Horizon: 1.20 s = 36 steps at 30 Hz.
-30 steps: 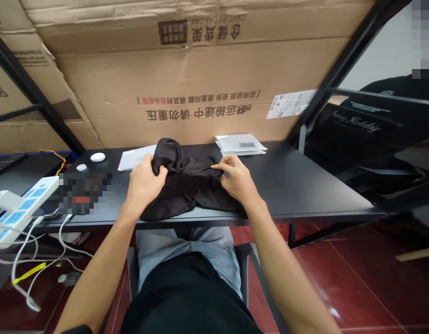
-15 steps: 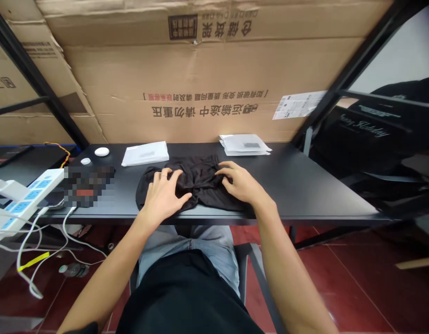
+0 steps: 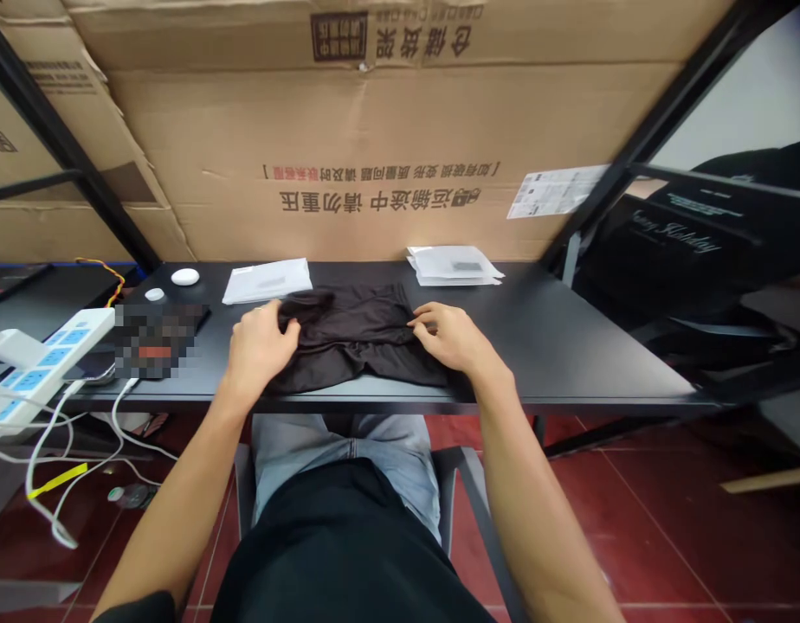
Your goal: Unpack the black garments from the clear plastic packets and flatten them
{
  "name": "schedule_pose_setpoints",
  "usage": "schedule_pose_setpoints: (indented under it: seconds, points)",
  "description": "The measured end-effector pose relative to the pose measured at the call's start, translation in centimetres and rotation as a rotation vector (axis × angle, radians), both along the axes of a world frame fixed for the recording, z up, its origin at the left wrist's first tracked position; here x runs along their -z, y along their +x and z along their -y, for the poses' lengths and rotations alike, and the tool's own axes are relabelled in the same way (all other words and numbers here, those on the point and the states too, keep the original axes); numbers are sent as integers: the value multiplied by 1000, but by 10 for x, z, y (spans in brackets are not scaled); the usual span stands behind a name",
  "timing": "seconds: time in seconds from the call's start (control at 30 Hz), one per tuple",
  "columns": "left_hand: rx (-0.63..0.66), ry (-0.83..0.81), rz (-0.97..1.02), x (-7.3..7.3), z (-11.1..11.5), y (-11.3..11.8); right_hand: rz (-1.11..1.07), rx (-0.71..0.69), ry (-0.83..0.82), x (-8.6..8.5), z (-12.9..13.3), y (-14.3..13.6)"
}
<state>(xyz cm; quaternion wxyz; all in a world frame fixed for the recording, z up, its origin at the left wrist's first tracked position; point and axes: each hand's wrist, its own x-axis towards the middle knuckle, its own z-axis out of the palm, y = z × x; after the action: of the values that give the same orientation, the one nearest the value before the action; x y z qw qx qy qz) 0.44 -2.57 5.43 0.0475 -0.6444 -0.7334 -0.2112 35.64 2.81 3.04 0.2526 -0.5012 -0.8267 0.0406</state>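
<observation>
A black garment point(image 3: 354, 333) lies rumpled on the black desk point(image 3: 556, 346) right in front of me. My left hand point(image 3: 261, 346) grips the garment's left edge, fingers curled into the cloth. On the garment's right side, my right hand point(image 3: 448, 336) pinches the cloth with its fingertips. Both hands rest low on the desk near its front edge.
Two stacks of flat white packets lie at the back: one point(image 3: 268, 279) left of centre, one point(image 3: 453, 266) right. Two small white round objects point(image 3: 184, 276) and a white power strip point(image 3: 46, 363) with cables are at the left. A cardboard box point(image 3: 387, 130) forms the back wall.
The left hand lifted a bunched part of the garment, then pressed it flat, and now grips its left edge. The garment lies flatter and wider. The right hand stayed on the right side.
</observation>
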Motion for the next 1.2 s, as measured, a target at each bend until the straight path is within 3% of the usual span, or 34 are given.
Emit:
schedule_pose_setpoints:
  seconds: [0.13, 0.23, 0.37, 0.53, 0.67, 0.8, 0.93, 1.07, 1.2]
  points:
    - [-75, 64, 125, -9, 1, -35, 3, 66, -1, 1, 0, -5]
    - [14, 97, 182, -8, -1, -51, -42, 97, -12, 6, -3, -8]
    - [182, 69, 114, 2, -7, -55, -71, 43, -26, 16, -7, -10]
    - [192, 123, 38, 8, -12, -52, -130, -1, 42, 20, -9, -13]
    - [268, 234, 79, -7, -9, -52, -253, 7, 153, 13, -9, -12]
    - [498, 235, 206, -30, 7, -58, -447, -3, 245, -1, -4, -3]
    - [755, -42, 220, -42, 23, -63, -452, -157, 68, -17, 9, 19]
    - [803, -143, 153, -38, 25, -49, -355, -290, -245, -26, 17, 42]
    - [855, -294, 68, -25, 20, -31, -201, -255, -410, -29, 18, 50]
